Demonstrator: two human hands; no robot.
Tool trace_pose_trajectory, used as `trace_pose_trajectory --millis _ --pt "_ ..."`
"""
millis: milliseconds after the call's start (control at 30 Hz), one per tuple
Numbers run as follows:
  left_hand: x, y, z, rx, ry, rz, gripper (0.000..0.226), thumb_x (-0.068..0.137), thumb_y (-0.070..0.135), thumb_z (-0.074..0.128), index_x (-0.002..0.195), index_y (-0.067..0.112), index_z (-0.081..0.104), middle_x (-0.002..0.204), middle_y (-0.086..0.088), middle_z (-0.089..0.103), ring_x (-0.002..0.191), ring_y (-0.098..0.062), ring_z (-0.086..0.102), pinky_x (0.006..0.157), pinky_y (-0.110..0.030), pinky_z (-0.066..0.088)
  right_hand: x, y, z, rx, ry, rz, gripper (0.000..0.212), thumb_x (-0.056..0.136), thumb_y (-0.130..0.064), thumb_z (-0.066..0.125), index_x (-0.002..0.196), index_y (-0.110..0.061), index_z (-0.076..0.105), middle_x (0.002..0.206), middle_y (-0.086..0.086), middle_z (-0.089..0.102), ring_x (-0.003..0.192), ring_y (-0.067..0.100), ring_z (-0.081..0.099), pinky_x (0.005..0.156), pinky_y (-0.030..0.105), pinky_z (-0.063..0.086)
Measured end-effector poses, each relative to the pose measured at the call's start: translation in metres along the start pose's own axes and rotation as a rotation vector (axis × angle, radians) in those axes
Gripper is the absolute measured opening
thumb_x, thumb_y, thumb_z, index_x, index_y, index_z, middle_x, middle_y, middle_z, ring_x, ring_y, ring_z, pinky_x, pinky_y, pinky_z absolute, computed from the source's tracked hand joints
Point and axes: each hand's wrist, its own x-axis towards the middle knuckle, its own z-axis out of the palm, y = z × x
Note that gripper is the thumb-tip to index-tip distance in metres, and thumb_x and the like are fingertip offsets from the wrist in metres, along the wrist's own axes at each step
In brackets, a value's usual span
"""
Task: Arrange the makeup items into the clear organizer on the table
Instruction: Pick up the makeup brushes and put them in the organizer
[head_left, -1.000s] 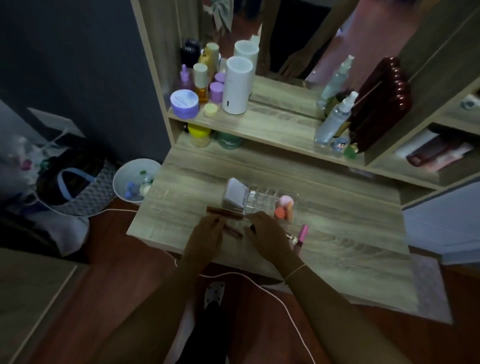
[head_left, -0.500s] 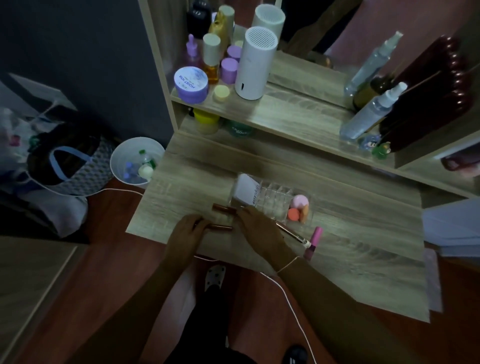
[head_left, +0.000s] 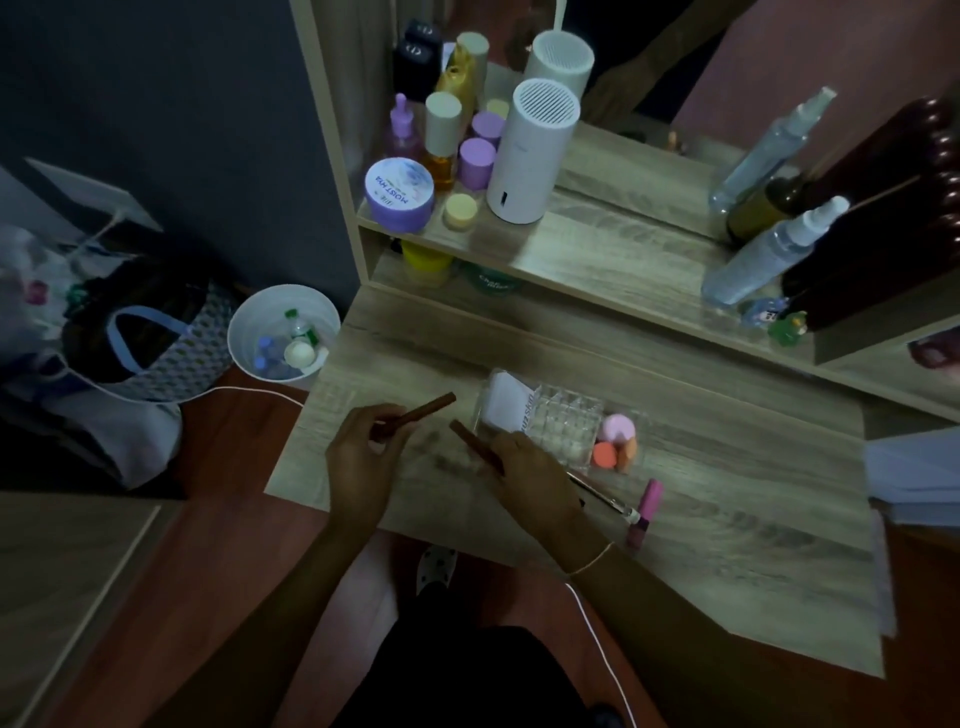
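The clear organizer (head_left: 563, 418) stands on the wooden table (head_left: 727, 499), holding a white packet (head_left: 506, 402) at its left end and pink and orange sponges (head_left: 615, 441) at its right. My left hand (head_left: 363, 457) grips one brown stick-shaped makeup item (head_left: 421, 408), lifted and pointing up-right. My right hand (head_left: 530, 475) grips a second brown stick (head_left: 472, 441) just left of the organizer. A thin brush (head_left: 605, 496) and a pink lipstick (head_left: 644, 512) lie on the table right of my right hand.
A shelf (head_left: 597, 249) above the table carries a white cylinder device (head_left: 532, 156), a purple jar (head_left: 399, 195), bottles and spray bottles (head_left: 769, 254). A white bin (head_left: 283, 332) and a bag (head_left: 140, 338) sit on the floor at left. A white cable (head_left: 597, 629) trails off the front edge.
Both hands have lifted the two brown sticks off the table, one in each hand. The left hand moved left and up; the camera view moved closer.
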Motion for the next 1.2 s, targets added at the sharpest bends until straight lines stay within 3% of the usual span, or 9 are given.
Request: trace_pose_trajectory --millis 100,233,400,500,667,767,867,1033,1200 --pt "0.009 0.018 0.006 -0.086 0.045 -0.043 0.02 0.076 0.015 0.077 0.093 0.015 0.067 0.09 0.001 0.069 0.08 -0.007 0.063 0.076 -0.008 0.047 -0.007 0.006 -0.017 0.152 0.098 0.094 0.014 0.078 -0.024 0.063 0.083 -0.024 0.05 0.082 0.001 0.057 0.073 0.024 0.059 0.058 0.029 0.037" --pt "0.019 0.052 0.024 -0.128 0.014 0.0 0.017 0.077 0.017 0.077 0.091 0.019 0.067 0.088 0.006 0.068 0.081 -0.002 0.063 0.075 -0.008 0.047 -0.014 0.025 -0.037 0.231 0.179 0.226 0.021 0.074 -0.025 0.062 0.077 -0.029 0.041 0.072 -0.005 0.058 0.065 0.017 0.059 0.057 0.033 0.049" --pt "0.023 0.085 0.054 -0.212 -0.057 0.116 0.016 0.081 0.012 0.073 0.096 0.016 0.07 0.092 0.0 0.068 0.086 -0.009 0.065 0.078 -0.022 0.053 -0.019 0.046 -0.053 0.323 0.255 0.288 0.041 0.079 -0.024 0.063 0.117 -0.029 0.049 0.077 -0.017 0.054 0.075 0.014 0.062 0.07 0.032 0.051" --pt "0.025 0.096 0.073 -0.194 -0.146 0.134 0.031 0.086 0.01 0.067 0.117 0.013 0.063 0.099 -0.002 0.06 0.087 0.006 0.06 0.073 -0.006 0.047 -0.018 0.055 -0.064 0.435 0.269 0.322 0.073 0.075 -0.018 0.066 0.136 -0.04 0.034 0.087 -0.007 0.056 0.069 0.008 0.06 0.058 0.015 0.043" --pt "0.03 0.106 0.098 -0.133 -0.29 0.211 0.049 0.088 0.012 0.064 0.134 0.015 0.048 0.097 0.001 0.06 0.083 0.004 0.058 0.076 0.0 0.043 -0.015 0.068 -0.077 0.435 0.263 0.25 0.101 0.079 -0.015 0.067 0.141 -0.06 0.002 0.076 -0.007 0.064 0.063 0.006 0.062 0.056 0.023 0.05" --pt "0.032 0.106 0.11 -0.079 -0.297 0.218 0.04 0.086 0.016 0.067 0.125 0.015 0.055 0.104 -0.005 0.068 0.087 -0.003 0.06 0.077 0.005 0.039 -0.009 0.074 -0.078 0.465 0.316 0.224 0.097 0.079 -0.012 0.069 0.14 -0.06 0.01 0.081 -0.017 0.062 0.063 -0.005 0.061 0.053 0.006 0.044" --pt "0.03 0.104 0.119 -0.039 -0.3 0.296 0.036 0.086 0.019 0.065 0.121 0.019 0.057 0.106 0.007 0.065 0.091 0.014 0.057 0.077 0.007 0.036 -0.003 0.079 -0.079 0.446 0.344 0.231 0.086 0.078 -0.015 0.071 0.14 -0.048 0.022 0.101 -0.003 0.068 0.065 -0.004 0.059 0.057 0.001 0.043" --pt "0.031 0.095 0.124 0.006 -0.322 0.415 0.043 0.091 0.021 0.055 0.134 0.018 0.047 0.116 0.005 0.06 0.106 0.013 0.049 0.086 0.004 0.037 0.005 0.079 -0.082 0.471 0.37 0.207 0.078 0.084 -0.021 0.073 0.138 -0.044 0.022 0.124 0.001 0.063 0.088 0.012 0.068 0.072 0.025 0.059" --pt "0.031 0.093 0.13 -0.034 -0.296 0.23 0.046 0.09 0.02 0.059 0.132 0.029 0.044 0.118 0.001 0.063 0.102 0.003 0.055 0.085 0.006 0.035 0.011 0.079 -0.077 0.464 0.355 0.217 0.061 0.086 -0.02 0.071 0.134 -0.032 0.035 0.124 0.002 0.063 0.102 0.014 0.066 0.083 0.034 0.059"
